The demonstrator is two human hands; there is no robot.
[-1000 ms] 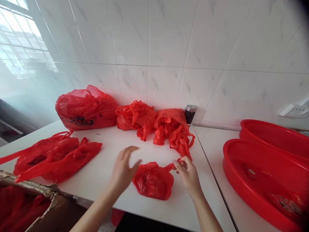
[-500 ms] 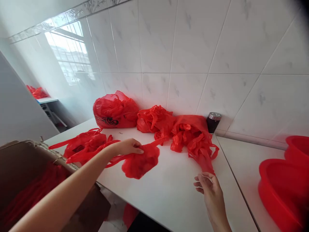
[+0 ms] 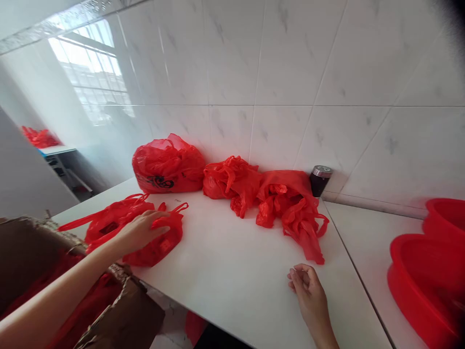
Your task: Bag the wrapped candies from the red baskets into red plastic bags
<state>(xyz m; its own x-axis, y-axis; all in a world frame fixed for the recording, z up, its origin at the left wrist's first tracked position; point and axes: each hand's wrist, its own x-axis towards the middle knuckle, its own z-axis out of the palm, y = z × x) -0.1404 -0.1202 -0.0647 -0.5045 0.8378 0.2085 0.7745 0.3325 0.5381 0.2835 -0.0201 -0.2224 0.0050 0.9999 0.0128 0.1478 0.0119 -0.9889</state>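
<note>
My left hand (image 3: 143,231) rests over a red plastic bag (image 3: 170,242) on the left part of the table, its thumb and fingers apart on the bag's top. A second red bag (image 3: 109,220) with a long handle strap lies just behind and left of it, partly covered by my arm. On the right, my right hand (image 3: 309,291) is above the table with its fingers curled in and nothing visible in them. Nearest to it is the loose end of a crumpled red bag (image 3: 303,223), a small gap away.
A cardboard box (image 3: 127,310) holding red material stands at the table's front left. Against the tiled wall sit a full red bag (image 3: 169,167), a smaller red bundle (image 3: 232,179) and a black flask (image 3: 320,182). Red basins (image 3: 403,286) stand at the right.
My left hand has carried the red bag leftward and down onto the table beside the other one. My right hand has let go of the crumpled bag's end and drawn back slightly.
</note>
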